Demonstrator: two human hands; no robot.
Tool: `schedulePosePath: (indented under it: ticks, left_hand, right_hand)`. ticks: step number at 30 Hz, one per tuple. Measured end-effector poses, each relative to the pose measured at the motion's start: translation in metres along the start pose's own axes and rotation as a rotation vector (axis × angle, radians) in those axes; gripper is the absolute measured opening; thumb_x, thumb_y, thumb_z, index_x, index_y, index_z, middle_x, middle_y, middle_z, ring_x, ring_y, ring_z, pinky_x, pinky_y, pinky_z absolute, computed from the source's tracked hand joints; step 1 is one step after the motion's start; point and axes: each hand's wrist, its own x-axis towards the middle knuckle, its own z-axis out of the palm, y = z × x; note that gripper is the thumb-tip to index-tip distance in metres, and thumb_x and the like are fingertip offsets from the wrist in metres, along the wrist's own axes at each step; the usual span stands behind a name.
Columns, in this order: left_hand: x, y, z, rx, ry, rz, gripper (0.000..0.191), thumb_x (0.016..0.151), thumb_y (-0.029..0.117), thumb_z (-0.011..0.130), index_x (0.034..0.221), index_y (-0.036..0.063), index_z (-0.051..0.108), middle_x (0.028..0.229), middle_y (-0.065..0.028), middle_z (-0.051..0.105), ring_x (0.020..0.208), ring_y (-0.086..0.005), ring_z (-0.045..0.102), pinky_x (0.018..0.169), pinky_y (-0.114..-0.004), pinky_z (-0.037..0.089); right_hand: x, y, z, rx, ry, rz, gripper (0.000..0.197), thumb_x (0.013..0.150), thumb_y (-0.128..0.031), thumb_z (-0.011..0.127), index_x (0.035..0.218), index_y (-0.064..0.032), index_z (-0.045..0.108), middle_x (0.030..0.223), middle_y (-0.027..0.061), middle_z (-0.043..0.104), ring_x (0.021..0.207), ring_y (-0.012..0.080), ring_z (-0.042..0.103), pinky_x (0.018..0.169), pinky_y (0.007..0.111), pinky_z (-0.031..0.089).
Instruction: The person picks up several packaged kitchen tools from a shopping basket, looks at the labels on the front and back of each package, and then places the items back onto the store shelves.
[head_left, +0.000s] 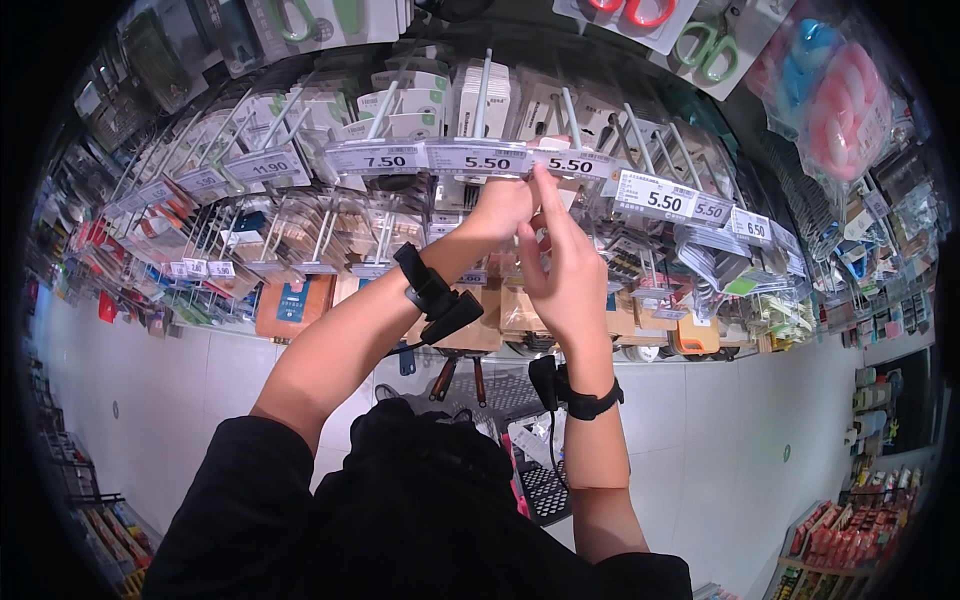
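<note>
Both my hands are raised at a row of price tag holders on display hooks. My left hand (504, 206) reaches beneath and behind a clear price tag holder (574, 163); its fingers are mostly hidden, so its grip cannot be told. My right hand (566, 259) is beside it, with the extended index fingertip at the holder's left end and the other fingers partly bent. Around the hands hang carded kitchen utensils (484, 109) on metal hooks (570, 118). Black straps with small devices are on both wrists.
Packaged scissors (706, 52) and pink braided items (844, 112) hang above and at right. Lower shelves hold wooden boards (296, 306). A dark perforated basket (545, 491) and brown-handled items (444, 380) are near my body. Red packages (855, 551) fill a shelf at lower right.
</note>
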Motion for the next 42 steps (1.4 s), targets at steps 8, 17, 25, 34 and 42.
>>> schedulePosePath:
  ticks: [8, 17, 25, 34, 42]
  left_hand:
    - [0.009, -0.008, -0.001, -0.095, -0.071, 0.271, 0.028, 0.087, 0.0, 0.049, 0.113, 0.0028, 0.055, 0.078, -0.0023, 0.057, 0.067, -0.0073, 0.051, 0.058, -0.022, 0.042]
    - [-0.002, -0.014, -0.005, 0.052, 0.017, 0.364, 0.024, 0.087, 0.004, 0.055, 0.11, -0.0015, 0.057, 0.1, -0.0069, 0.063, 0.095, -0.0145, 0.058, 0.084, -0.027, 0.045]
    - [0.009, -0.022, -0.007, -0.125, -0.046, 0.296, 0.036, 0.08, -0.004, 0.053, 0.115, -0.0004, 0.057, 0.1, -0.0049, 0.062, 0.09, -0.0116, 0.056, 0.08, -0.024, 0.045]
    - [0.011, -0.022, 0.003, -0.166, 0.042, 0.141, 0.035, 0.083, -0.003, 0.051, 0.117, 0.0002, 0.052, 0.101, -0.0071, 0.06, 0.087, -0.0145, 0.058, 0.074, -0.027, 0.049]
    - [0.002, -0.015, 0.013, -0.114, 0.052, 0.301, 0.027, 0.083, -0.003, 0.051, 0.108, -0.0016, 0.059, 0.095, -0.0046, 0.061, 0.083, -0.0114, 0.054, 0.074, -0.025, 0.044]
  right_hand:
    - [-0.008, 0.023, 0.014, 0.328, 0.076, 0.229, 0.038, 0.086, -0.004, 0.053, 0.124, -0.0043, 0.049, 0.079, 0.0087, 0.063, 0.06, 0.016, 0.059, 0.058, 0.03, 0.048]
    - [0.004, 0.033, 0.035, 0.514, 0.439, 0.346, 0.029, 0.085, -0.006, 0.059, 0.111, 0.0042, 0.052, 0.093, 0.0105, 0.058, 0.08, 0.016, 0.056, 0.07, 0.029, 0.047]
    - [0.024, 0.067, 0.042, 1.063, 0.419, 0.378, 0.024, 0.082, 0.002, 0.063, 0.105, 0.0014, 0.057, 0.091, 0.0048, 0.062, 0.083, 0.0094, 0.056, 0.072, 0.023, 0.046]
    - [0.032, 0.09, 0.039, 1.104, 0.303, 0.34, 0.034, 0.081, -0.004, 0.065, 0.114, 0.0018, 0.055, 0.102, 0.0073, 0.062, 0.092, 0.0118, 0.058, 0.081, 0.025, 0.046]
    - [0.034, 0.084, 0.035, 1.014, 0.288, 0.271, 0.031, 0.082, 0.0, 0.06, 0.113, 0.0009, 0.055, 0.102, 0.0068, 0.061, 0.093, 0.0115, 0.057, 0.082, 0.024, 0.046]
